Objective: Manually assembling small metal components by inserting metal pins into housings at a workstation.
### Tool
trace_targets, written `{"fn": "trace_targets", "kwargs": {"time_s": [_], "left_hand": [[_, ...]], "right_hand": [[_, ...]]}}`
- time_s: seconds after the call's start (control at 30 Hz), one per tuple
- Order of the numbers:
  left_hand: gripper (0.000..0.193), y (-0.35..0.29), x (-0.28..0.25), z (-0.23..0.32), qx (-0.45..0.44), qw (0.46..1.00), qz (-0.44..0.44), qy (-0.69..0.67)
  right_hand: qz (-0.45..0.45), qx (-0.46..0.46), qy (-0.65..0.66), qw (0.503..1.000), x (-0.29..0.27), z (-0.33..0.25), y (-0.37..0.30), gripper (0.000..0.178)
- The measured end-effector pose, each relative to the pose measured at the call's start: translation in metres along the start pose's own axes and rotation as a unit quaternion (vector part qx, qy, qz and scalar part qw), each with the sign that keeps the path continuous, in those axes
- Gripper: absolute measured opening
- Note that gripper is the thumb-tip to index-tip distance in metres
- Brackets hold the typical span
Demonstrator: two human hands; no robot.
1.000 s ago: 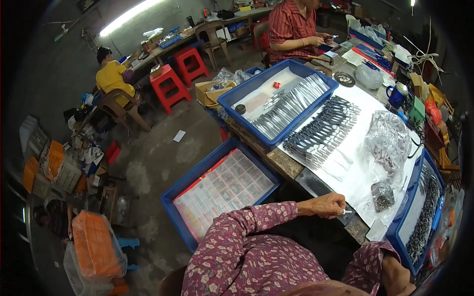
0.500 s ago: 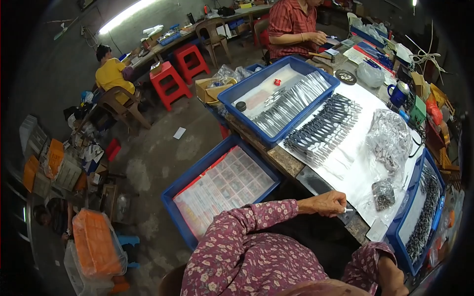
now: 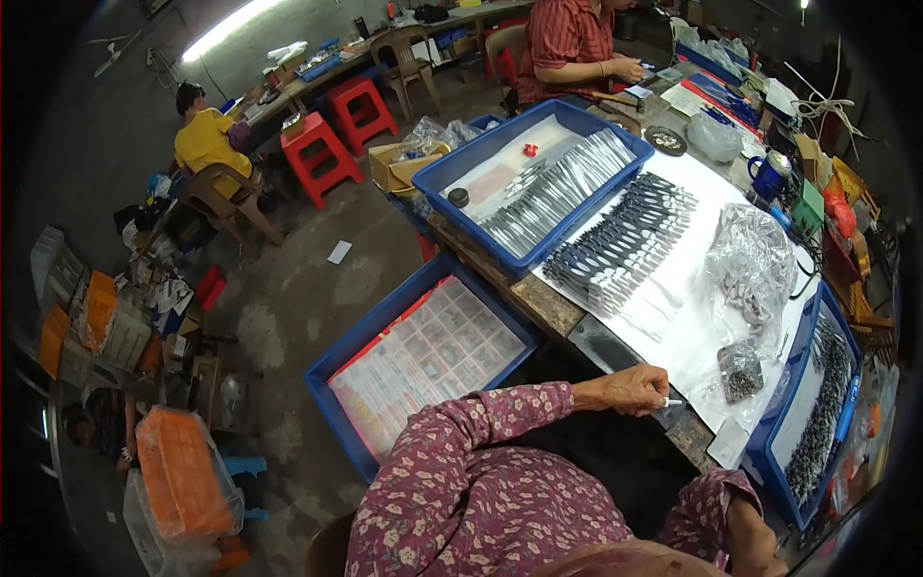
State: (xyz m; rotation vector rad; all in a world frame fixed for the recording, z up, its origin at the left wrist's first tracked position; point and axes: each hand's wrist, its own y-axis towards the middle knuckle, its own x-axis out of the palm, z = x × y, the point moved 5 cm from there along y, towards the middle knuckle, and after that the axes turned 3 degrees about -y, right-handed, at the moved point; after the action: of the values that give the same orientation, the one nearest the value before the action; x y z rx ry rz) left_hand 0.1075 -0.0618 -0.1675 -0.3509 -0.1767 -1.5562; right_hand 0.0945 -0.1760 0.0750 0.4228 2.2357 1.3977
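Observation:
My left hand (image 3: 630, 389) is closed at the near edge of the worktable, its fingers pinching a small white stick-like piece (image 3: 672, 403). Bare skin of my right wrist and hand (image 3: 757, 543) shows at the lower edge below a flowered sleeve; its fingers are hidden. Beyond the left hand, rows of dark-handled, slim metal tools (image 3: 625, 236) lie on white paper (image 3: 663, 327). A clear plastic bag (image 3: 750, 255) of small parts rests to their right. Closer to me sits a small clear container (image 3: 740, 372) of dark bits.
A blue tray (image 3: 524, 262) of silvery strips stands at the table's far left. Another blue tray (image 3: 322, 385) with a compartmented sheet is lower left. At right, a blue tray (image 3: 769, 442) holds many small dark parts. A person in a red shirt (image 3: 567, 48) works across the table.
The whole view has shifted slightly, so the trays and table sit a little further left and higher. My left hand keeps its pinch on the white piece, near the same table edge.

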Motion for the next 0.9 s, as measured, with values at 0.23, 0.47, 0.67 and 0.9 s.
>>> {"fn": "trace_targets", "kwargs": {"time_s": [0.23,0.47,0.67,0.9], "left_hand": [[0.023,-0.002,0.001,0.002,-0.008,1.0,-0.006,-0.002],[0.023,-0.003,0.003,0.002,-0.004,1.0,0.005,0.006],[0.02,-0.007,0.008,0.002,0.005,1.0,-0.004,0.004],[0.01,-0.007,-0.002,0.006,-0.001,1.0,0.026,-0.004]], "right_hand": [[-0.007,-0.008,-0.005,1.0,0.007,0.018,0.008,0.011],[-0.015,-0.017,0.002,1.0,0.018,0.037,0.014,0.012],[-0.021,-0.007,-0.007,1.0,0.024,0.051,0.014,0.013],[-0.039,0.124,-0.092,0.987,0.001,0.048,-0.032,0.015]]}}
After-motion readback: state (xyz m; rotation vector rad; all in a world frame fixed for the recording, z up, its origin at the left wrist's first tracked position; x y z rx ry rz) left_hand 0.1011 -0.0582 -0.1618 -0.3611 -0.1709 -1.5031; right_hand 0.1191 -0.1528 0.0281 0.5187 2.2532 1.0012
